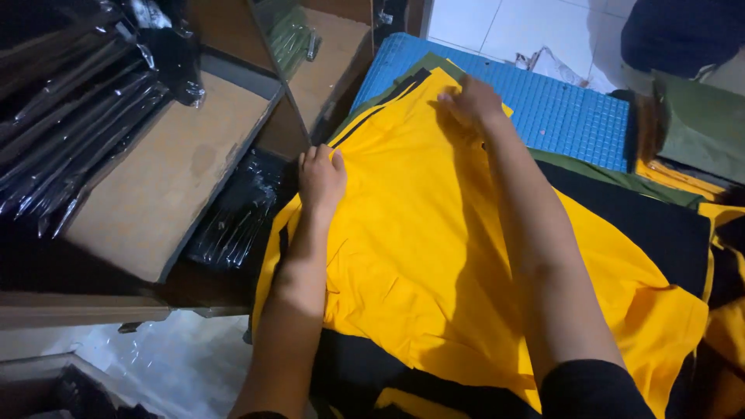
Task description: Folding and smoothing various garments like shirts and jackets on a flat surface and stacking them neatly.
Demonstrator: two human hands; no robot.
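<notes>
A yellow garment (pixel 419 233) lies spread on top of a stack of black, green and yellow clothes over a blue grid mat (pixel 574 112). My left hand (pixel 320 177) rests palm-down on the garment's left edge, fingers together and pointing away from me. My right hand (pixel 469 102) presses on the far top edge of the yellow garment, fingers curled over the cloth near the mat. A black garment (pixel 644 225) shows beneath it on the right, and a green one (pixel 597 172) peeks out along the far side.
Wooden shelving (pixel 167 178) stands at left, holding black items in clear plastic bags (pixel 70 109). More bagged black items (pixel 237 213) lie beside the stack. A green cloth (pixel 702 124) and a dark blue shape (pixel 683 31) sit at far right. White tiled floor (pixel 535 27) lies beyond.
</notes>
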